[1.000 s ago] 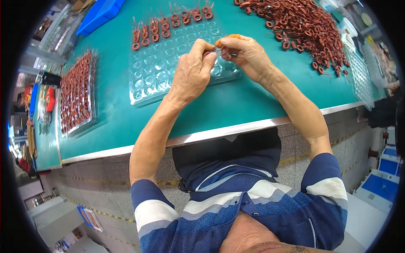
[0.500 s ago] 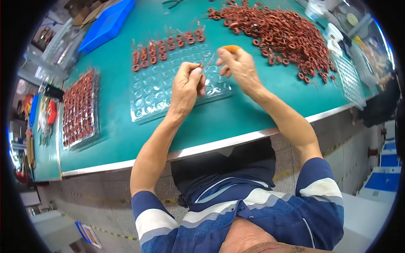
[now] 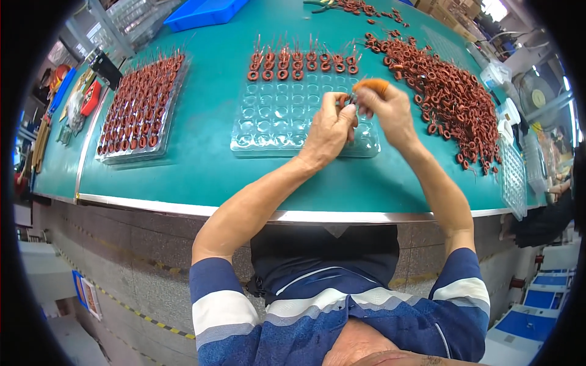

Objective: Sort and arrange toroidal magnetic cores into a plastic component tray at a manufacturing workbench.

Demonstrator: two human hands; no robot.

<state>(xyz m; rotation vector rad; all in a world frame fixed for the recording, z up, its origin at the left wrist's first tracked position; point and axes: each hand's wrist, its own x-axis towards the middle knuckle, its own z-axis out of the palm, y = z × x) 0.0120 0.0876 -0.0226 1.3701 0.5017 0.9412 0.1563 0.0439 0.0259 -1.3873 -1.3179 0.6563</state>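
My left hand (image 3: pixel 331 127) is closed in a pinch above the right part of a clear plastic tray (image 3: pixel 262 145). A small reddish-brown ring coil with wire leads sits in its fingertips, mostly hidden by them. Close against it, my right hand (image 3: pixel 394 116) has its thumb and fingers drawn together; an orange finger cover (image 3: pixel 371 85) is on one finger. Whether those fingers grip a lead cannot be made out. Ring coils (image 3: pixel 282 75) stand in the tray's far rows with their leads up, while its nearer round pockets hold none.
To the right spreads a large heap of loose ring coils (image 3: pixel 448 91). A filled tray stack (image 3: pixel 137 113) stands at the left. A blue bin (image 3: pixel 204 13) and pliers (image 3: pixel 322 6) lie at the back. More clear trays (image 3: pixel 513 177) lean at the right edge.
The view has shifted, so the table's things appear farther right. My right hand has come in against the left fingertips, its fingers closing from a looser, apart pose.
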